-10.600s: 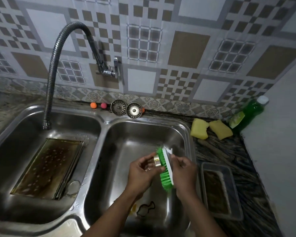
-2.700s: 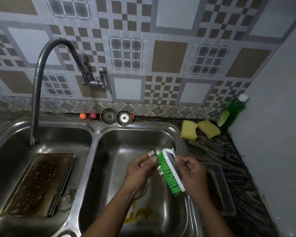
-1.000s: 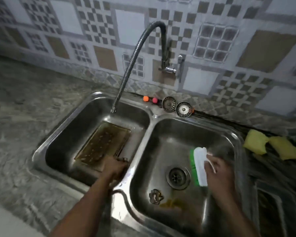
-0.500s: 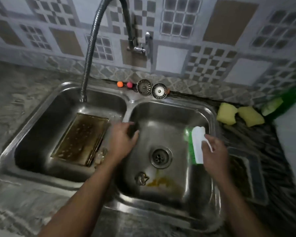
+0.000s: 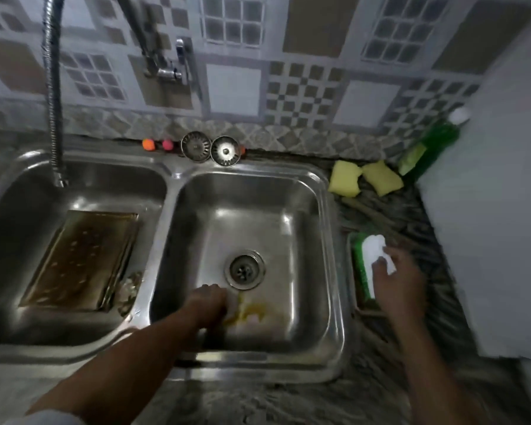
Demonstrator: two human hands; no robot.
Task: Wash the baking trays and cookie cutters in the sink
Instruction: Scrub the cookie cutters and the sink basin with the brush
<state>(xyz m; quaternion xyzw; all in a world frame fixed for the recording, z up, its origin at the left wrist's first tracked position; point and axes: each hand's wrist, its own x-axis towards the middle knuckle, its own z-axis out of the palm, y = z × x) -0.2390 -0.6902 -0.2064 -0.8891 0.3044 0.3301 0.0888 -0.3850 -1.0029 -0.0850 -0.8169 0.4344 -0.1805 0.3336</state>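
The right hand [image 5: 402, 282] has its fingers wrapped around a white-backed, green-bristled brush [image 5: 370, 256] over the small tray [image 5: 365, 309] on the marbled tabletop [image 5: 417, 216]. The left hand [image 5: 210, 302] is down on the steel sink [image 5: 307, 240] floor, its fingers too blurred to tell. A stained rectangular baking tray [image 5: 80, 259] lies in the left basin.

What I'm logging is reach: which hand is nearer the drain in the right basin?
Left. The left hand is in the basin, just front-left of the drain; the right hand is outside it, over the counter, gripping the green brush.

Left hand [image 5: 210, 303], right hand [image 5: 402, 283]: bare, as are both forearms. Pale grey sleeve [image 5: 48, 418] edge on left arm, near-left corner, blurred.
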